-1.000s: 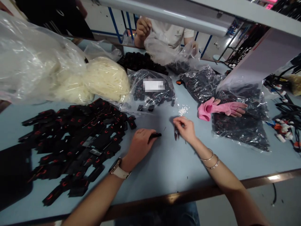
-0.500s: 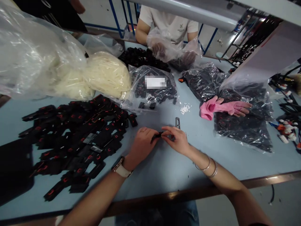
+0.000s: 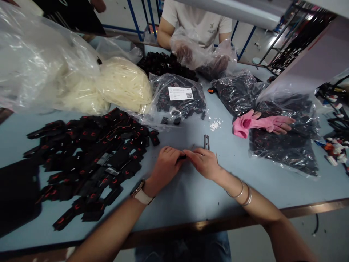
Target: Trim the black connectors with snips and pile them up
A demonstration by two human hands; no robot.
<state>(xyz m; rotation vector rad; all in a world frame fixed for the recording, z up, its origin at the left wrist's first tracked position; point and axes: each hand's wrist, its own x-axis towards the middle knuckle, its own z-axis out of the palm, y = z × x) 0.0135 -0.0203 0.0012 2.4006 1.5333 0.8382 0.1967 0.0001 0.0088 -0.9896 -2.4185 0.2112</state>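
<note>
My left hand [image 3: 167,165] is closed around a small black plastic part [image 3: 181,157], most of which the fingers hide. Thumb and fingertips of my right hand [image 3: 203,162] are pressed together on the part's right end, so both hands meet on it above the blue table [image 3: 180,203]. Just beyond my right hand lies a slim metal tool [image 3: 206,141] with a slotted end. Farther back is a little heap of tiny white pieces [image 3: 215,124]. To the left of my hands spreads a big pile of black plastic parts [image 3: 95,156] with red-orange details.
Clear bags of cream-coloured pieces [image 3: 125,85] stand back left. A labelled bag of black parts [image 3: 178,100] lies ahead. Pink gloves [image 3: 261,123] rest on bagged black parts [image 3: 283,153] at right. Across the table a person [image 3: 200,25] handles a clear bag.
My right fingers have drawn in against the black part, with the thumb side now pressed at its end. My left hand stays nearly in place. The view has shifted slightly.
</note>
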